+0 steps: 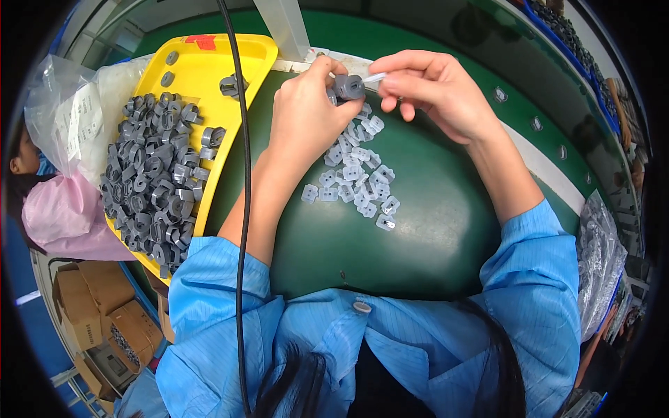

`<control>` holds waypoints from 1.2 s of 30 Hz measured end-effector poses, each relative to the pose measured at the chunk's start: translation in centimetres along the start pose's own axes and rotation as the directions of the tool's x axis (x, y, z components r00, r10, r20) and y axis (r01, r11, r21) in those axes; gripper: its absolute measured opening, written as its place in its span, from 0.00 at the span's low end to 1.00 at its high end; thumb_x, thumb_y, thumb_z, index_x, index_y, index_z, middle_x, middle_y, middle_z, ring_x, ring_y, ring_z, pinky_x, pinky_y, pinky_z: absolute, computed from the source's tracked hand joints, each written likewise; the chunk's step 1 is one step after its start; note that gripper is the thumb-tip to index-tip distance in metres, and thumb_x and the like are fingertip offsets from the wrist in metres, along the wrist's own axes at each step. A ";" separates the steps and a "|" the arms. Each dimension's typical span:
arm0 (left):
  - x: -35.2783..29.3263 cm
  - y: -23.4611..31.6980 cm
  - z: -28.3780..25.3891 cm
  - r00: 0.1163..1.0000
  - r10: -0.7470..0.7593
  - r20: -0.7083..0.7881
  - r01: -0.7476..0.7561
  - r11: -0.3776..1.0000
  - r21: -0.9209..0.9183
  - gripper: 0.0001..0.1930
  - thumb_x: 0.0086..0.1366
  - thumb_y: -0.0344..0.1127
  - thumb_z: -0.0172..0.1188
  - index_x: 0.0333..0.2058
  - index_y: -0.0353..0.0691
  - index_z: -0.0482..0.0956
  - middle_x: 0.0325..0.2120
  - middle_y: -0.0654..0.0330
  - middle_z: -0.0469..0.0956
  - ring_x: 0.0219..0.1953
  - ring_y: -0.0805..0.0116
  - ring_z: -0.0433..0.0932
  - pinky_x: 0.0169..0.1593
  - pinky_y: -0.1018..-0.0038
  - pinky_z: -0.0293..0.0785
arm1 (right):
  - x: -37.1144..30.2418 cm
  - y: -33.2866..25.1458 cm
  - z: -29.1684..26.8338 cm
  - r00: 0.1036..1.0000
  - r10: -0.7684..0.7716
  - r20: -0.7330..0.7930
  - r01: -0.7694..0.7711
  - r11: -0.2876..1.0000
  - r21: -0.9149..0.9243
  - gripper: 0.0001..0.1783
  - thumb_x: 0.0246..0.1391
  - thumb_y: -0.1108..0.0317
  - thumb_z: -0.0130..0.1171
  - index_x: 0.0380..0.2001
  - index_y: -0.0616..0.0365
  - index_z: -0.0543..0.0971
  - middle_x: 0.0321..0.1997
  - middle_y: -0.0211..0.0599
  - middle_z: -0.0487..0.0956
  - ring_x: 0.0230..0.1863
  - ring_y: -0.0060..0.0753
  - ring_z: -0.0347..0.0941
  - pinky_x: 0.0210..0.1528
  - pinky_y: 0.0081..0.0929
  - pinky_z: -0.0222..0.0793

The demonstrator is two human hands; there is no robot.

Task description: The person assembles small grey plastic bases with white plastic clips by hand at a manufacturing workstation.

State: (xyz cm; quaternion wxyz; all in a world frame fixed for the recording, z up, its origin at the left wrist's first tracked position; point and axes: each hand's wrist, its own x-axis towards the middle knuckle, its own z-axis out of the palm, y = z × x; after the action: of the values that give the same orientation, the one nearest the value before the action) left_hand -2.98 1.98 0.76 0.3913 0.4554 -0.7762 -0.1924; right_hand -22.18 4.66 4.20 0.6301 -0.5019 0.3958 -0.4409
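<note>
The left hand (304, 115) is curled nearly closed, its fingertips pinching a small dark grey plastic block (348, 86) held just above the far part of the green table top (418, 230). The right hand (435, 87) is closed to a pinch too — thumb and forefinger grip a thin white stick-like piece (374, 77) whose tip meets the grey block. Just under both hands lies a loose scatter of small pale grey square clips (357, 175), running toward the person. Left of the left forearm, a yellow plastic tray (209, 66) heaped with dark grey ring-shaped parts (153, 188) overhangs the table edge. Bare green surface lies open nearer the blue-sleeved body and to the right of the clips.
</note>
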 end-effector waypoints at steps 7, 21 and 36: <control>-0.2 0.1 -0.2 0.998 0.052 0.036 -0.049 0.997 -0.058 0.14 0.46 0.35 0.70 0.32 0.38 0.80 0.29 0.54 0.81 0.30 0.58 0.80 0.34 0.69 0.76 | 0.7 2.1 0.5 0.983 -0.135 -0.126 0.101 0.964 -0.246 0.09 0.52 0.67 0.61 0.35 0.61 0.81 0.27 0.28 0.78 0.28 0.14 0.70 0.28 0.13 0.64; 0.3 -1.4 -1.8 0.846 -0.331 0.419 0.534 0.533 -0.657 0.19 0.62 0.49 0.59 0.41 0.38 0.74 0.27 0.65 0.76 0.22 0.82 0.68 0.22 0.87 0.59 | 1.1 2.8 -0.3 0.988 -0.027 -0.154 0.015 0.997 -0.079 0.11 0.53 0.66 0.60 0.36 0.62 0.80 0.30 0.31 0.79 0.29 0.16 0.72 0.28 0.12 0.65; 0.4 -0.7 -1.9 0.792 -0.274 0.546 0.606 0.240 -0.758 0.17 0.69 0.45 0.48 0.45 0.37 0.72 0.30 0.60 0.76 0.24 0.78 0.70 0.23 0.85 0.60 | 1.8 1.4 0.5 0.983 -0.077 -0.168 0.052 0.988 -0.146 0.09 0.51 0.68 0.62 0.32 0.63 0.80 0.27 0.31 0.80 0.28 0.15 0.73 0.25 0.12 0.64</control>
State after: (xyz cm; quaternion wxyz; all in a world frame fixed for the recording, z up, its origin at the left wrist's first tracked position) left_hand -1.22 1.39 1.61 0.3785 0.3297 -0.4244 -0.7536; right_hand -20.92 3.22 2.85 0.5415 -0.5177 0.4627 -0.4740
